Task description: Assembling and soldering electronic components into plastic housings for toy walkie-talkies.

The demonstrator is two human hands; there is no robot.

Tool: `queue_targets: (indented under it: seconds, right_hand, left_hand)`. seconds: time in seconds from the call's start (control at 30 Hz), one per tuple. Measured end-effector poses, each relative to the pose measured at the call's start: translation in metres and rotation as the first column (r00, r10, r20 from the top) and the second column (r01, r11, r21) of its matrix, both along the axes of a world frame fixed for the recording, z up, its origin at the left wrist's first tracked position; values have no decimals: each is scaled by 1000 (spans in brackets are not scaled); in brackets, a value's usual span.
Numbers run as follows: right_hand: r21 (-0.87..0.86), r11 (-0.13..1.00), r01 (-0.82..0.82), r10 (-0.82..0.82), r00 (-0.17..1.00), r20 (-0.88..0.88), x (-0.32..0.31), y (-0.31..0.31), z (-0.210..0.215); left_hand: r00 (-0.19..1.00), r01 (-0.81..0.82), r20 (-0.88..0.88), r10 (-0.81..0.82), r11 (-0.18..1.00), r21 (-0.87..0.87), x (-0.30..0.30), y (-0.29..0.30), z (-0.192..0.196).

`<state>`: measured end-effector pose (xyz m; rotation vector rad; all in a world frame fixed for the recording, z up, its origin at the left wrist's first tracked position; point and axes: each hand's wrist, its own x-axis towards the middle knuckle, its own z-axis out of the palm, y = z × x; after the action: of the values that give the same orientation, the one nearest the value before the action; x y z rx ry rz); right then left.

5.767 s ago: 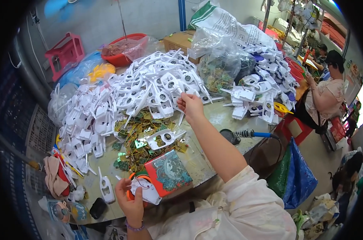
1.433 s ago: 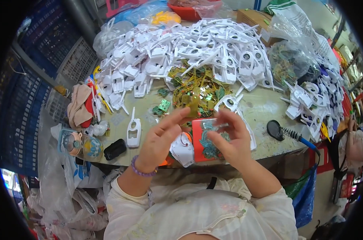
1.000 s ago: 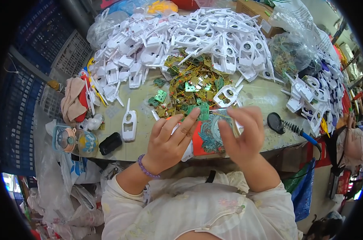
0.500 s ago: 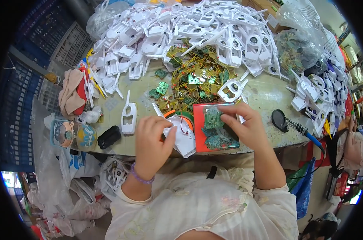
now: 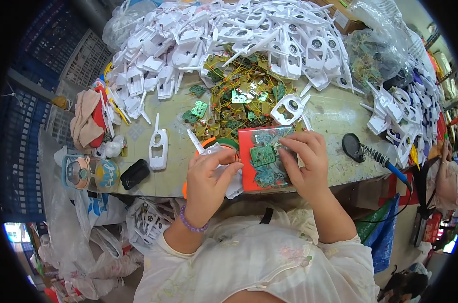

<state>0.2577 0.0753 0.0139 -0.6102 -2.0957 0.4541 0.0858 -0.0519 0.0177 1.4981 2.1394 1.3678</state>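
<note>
Over the rectangular red-and-teal box point(image 5: 261, 178), the right hand point(image 5: 308, 162) should steady its gripped green circuit board point(image 5: 262, 157) while the left hand point(image 5: 208, 174) apparently pinches thin reddish wire point(image 5: 237, 157).

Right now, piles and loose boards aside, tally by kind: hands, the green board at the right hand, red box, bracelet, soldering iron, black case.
Left hand and right hand: 2
Green board: 1
Red box: 1
Bracelet: 1
Soldering iron: 1
Black case: 1
Total: 7

Right hand point(image 5: 308, 157) holding green circuit board point(image 5: 262, 156) over red box point(image 5: 247, 175); left hand point(image 5: 207, 174) above white casing point(image 5: 235, 191).
</note>
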Motion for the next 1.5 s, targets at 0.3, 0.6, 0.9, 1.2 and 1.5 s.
queue_targets:
  seconds: [0.3, 0.6, 0.9, 1.2, 1.5]
  right_hand:
    - [115, 985, -128, 116, 988, 106, -16, -24, 12]
    - [110, 986, -121, 105, 984, 144, -21, -28, 7]
    - [171, 969, -175, 141, 970, 196, -23, -44, -2]
    - [51, 981, -189, 179, 971, 157, -7, -38, 8]
    - [43, 999, 31, -39, 979, 202, -10, -10, 10]
  left_hand:
    - [997, 69, 38, -68, 998, -10, 5, -4, 6]
    - [993, 112, 27, -112, 994, 16, 2, -5, 4]
    - [995, 90, -54, -87, 994, 54, 2, 4, -2]
    - [970, 188, -161, -182, 982, 20, -6, 5, -1]
    - [912, 265, -330, -243, 964, 23, -9, 10, -1]
